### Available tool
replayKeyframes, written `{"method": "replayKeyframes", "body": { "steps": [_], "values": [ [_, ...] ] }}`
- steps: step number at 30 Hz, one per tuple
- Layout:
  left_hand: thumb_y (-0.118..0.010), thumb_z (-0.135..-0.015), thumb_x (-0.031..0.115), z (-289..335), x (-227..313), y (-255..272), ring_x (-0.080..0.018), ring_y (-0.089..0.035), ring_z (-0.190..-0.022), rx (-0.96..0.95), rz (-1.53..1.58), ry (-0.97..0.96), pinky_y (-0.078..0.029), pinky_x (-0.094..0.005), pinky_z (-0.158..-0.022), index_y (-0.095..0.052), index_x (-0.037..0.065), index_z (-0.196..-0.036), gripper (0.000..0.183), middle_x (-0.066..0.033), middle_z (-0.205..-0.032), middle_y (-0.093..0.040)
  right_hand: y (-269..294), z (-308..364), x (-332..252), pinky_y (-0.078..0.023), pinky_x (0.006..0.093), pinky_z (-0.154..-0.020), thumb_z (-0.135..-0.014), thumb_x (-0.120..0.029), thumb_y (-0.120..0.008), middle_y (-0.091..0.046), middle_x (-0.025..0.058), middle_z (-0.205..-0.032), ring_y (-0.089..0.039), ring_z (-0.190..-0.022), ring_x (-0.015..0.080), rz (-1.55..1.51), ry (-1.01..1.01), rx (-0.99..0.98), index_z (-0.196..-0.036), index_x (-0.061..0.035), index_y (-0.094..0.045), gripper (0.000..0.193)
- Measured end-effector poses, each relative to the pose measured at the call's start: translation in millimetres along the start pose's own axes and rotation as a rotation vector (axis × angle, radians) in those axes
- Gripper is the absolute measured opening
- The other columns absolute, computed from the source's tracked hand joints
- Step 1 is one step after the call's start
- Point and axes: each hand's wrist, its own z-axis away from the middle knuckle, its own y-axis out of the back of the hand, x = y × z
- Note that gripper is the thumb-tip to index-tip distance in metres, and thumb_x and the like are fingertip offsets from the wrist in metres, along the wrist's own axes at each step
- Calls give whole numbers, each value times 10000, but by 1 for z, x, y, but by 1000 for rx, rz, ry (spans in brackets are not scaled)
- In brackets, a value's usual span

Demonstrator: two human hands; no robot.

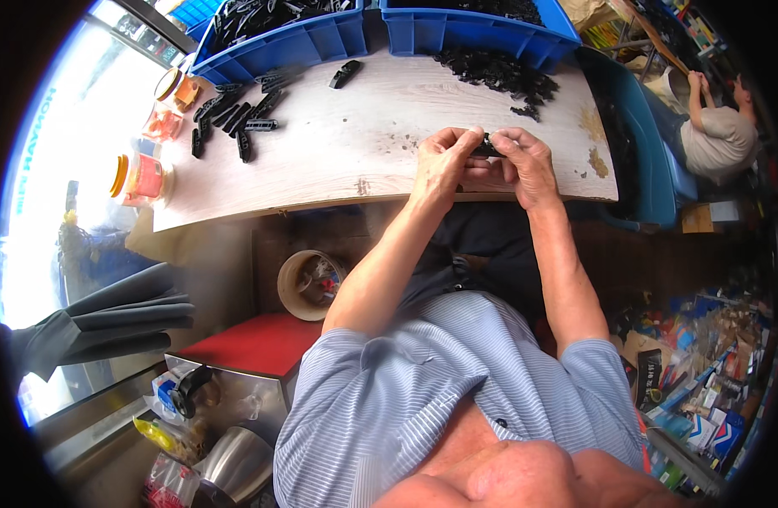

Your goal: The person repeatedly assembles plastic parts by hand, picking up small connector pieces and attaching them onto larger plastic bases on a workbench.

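Note:
Close to the table's front edge, my left hand (444, 165) and my right hand (531, 165) meet with their fingers closed on one small black plastic part (486, 147). Fingertips cover most of it, so its exact kind does not show. Several long black plastic pieces (236, 118) lie in a loose heap on the left of the pale wooden table (346, 127). One more black piece (345, 74) lies apart, nearer the middle. Beyond my right hand spreads a pile of small black parts (499, 80).
Two blue bins (287, 42) of black parts stand along the far side. Jars (141, 176) line the left edge. A teal tub (651, 178) adjoins the table's right end. Below are a waste bucket (289, 284) and a red-topped box (257, 343). Another person (719, 140) sits far right.

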Motion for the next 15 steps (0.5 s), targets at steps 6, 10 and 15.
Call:
{"method": "replayKeyframes", "body": {
  "steps": [6,10,15],
  "values": [
    [-687,-888,250,-4,-3,2,-150,-656,-659,15,-30,6,-559,-230,-591,-615,-49,-1036,341,-112,-871,-659,-5,0,-1,-405,201,-473,-846,-150,-730,-569,-49,-659,-371,-452,26,46,-5,26,-880,-65,-684,102],
    [-683,-877,188,-3,-1,-3,-137,-648,-608,47,40,-1,-559,-229,-552,-619,-30,-952,239,-96,-819,-656,0,0,4,-406,202,-473,-844,-148,-730,-568,-47,-662,-369,-450,28,21,35,25,-874,-70,-682,97],
    [-676,-865,128,-4,-5,0,-126,-643,-576,53,55,17,-562,-224,-525,-624,-11,-882,150,-81,-775,-649,-2,1,5,-401,199,-478,-842,-149,-731,-565,-49,-658,-376,-451,29,17,56,18,-875,-74,-678,97]
  ]
}}
